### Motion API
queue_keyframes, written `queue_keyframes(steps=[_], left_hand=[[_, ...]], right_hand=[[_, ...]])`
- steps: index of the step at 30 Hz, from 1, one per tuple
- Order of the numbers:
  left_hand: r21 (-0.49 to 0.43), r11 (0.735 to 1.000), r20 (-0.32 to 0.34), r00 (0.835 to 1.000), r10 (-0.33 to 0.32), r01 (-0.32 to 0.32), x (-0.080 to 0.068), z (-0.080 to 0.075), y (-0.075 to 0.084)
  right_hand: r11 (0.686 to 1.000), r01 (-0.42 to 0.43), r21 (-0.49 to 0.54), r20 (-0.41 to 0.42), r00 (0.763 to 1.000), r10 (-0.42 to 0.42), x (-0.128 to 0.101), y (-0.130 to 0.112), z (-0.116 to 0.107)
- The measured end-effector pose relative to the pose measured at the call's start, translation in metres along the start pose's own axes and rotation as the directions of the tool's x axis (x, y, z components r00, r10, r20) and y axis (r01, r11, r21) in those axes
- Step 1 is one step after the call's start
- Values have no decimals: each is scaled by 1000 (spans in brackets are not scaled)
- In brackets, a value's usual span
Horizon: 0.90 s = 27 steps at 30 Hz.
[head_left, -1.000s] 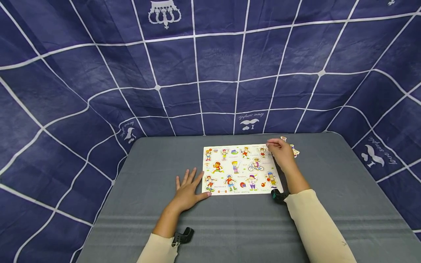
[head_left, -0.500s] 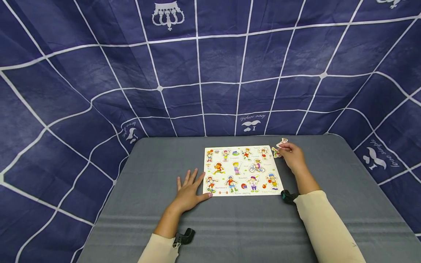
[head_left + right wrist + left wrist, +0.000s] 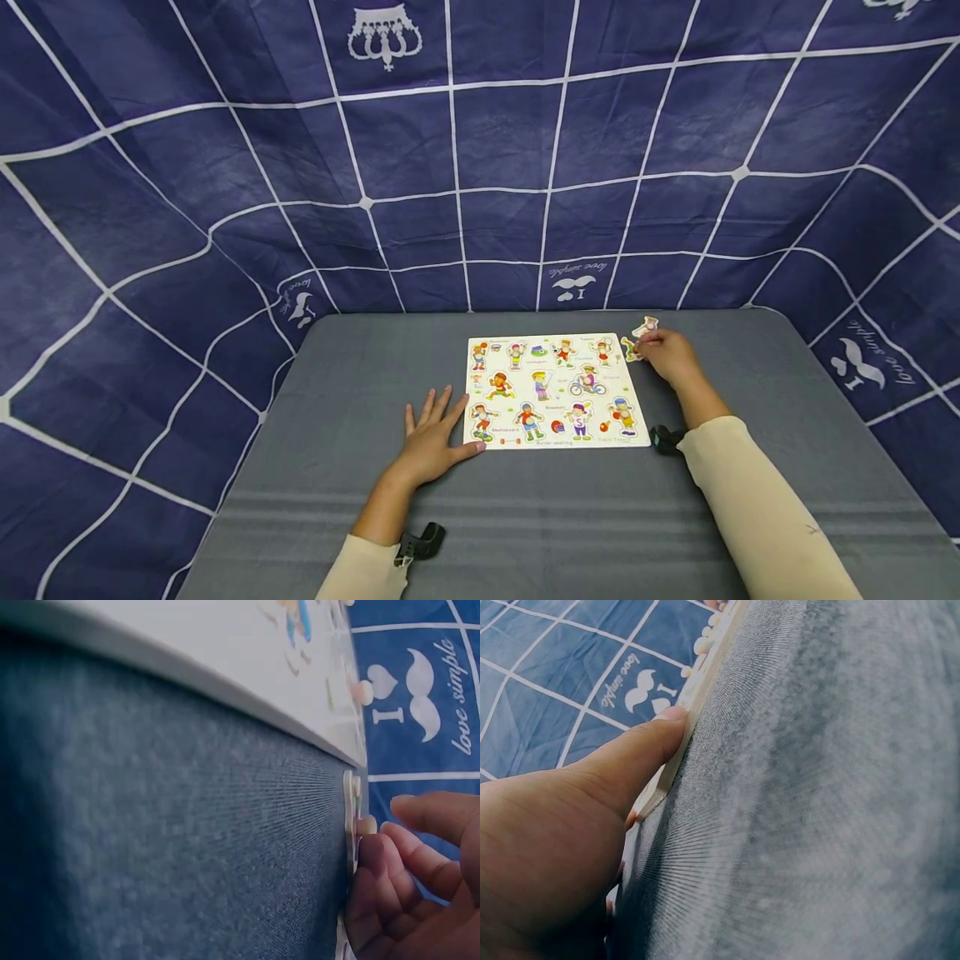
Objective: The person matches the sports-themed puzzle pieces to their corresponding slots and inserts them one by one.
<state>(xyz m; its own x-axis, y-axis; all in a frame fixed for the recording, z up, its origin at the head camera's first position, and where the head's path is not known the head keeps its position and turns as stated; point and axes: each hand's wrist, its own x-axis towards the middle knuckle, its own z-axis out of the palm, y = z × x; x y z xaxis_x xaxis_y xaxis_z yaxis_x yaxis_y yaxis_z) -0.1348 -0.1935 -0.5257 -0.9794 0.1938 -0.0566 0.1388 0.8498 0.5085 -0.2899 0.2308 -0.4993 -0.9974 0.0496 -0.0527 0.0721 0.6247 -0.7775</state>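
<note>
A white knobbed puzzle board [image 3: 521, 393] with sports figures lies on the grey table. My left hand [image 3: 429, 446] rests spread at its left side, thumb on the front-left corner and fingertips along the left edge. Past the board's back-right corner, my right hand [image 3: 670, 354] reaches down to a loose figure-shaped puzzle piece [image 3: 630, 349]. In the right wrist view, the fingers are bent close around the small knob [image 3: 367, 825] of a piece, with a gap between the upper fingertip and the knob. Another puzzle piece [image 3: 646, 327] lies just behind.
The grey table [image 3: 360, 358] backs onto a blue curtain [image 3: 495, 150] with white grid lines, which also closes off both sides. Knobs [image 3: 362, 693] stand up from the board. A black wrist camera [image 3: 422, 542] sits on the left wrist, and another wrist camera [image 3: 664, 440] on the right.
My right hand has left the board's back-right corner and moved right to the loose pieces, uncovering one beside the board and covering another farther right. My left hand has stayed in place.
</note>
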Motion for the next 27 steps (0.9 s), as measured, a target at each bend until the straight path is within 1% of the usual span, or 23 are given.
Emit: queue_keyframes(steps=[2,7,10,17,22,27], left_hand=[[0,1000,-2,1000,3,-3,0,0,0],[10,1000,16,1000,-19,19,-1,-1,2],[15,999,19,999,-28,28,-1,-1,2],[13,1000,21,999,-26,25,0,-1,1],[12,1000,2,1000,-11,11,1,2,-1],[17,999,27,999,-29,29,0,-1,0]], right_hand=[[1000,-7,-26,18,1000,8,2,0,-1],[996,-22,-86,68,997,28,6,1,-3],[994,-12,-106,80,997,20,8,0,-3],[988,-5,-153,61,998,14,11,-3,-4],[983,-11,-181,54,998,21,11,-3,-4],[982,-14,-190,52,998,24,12,0,-2]])
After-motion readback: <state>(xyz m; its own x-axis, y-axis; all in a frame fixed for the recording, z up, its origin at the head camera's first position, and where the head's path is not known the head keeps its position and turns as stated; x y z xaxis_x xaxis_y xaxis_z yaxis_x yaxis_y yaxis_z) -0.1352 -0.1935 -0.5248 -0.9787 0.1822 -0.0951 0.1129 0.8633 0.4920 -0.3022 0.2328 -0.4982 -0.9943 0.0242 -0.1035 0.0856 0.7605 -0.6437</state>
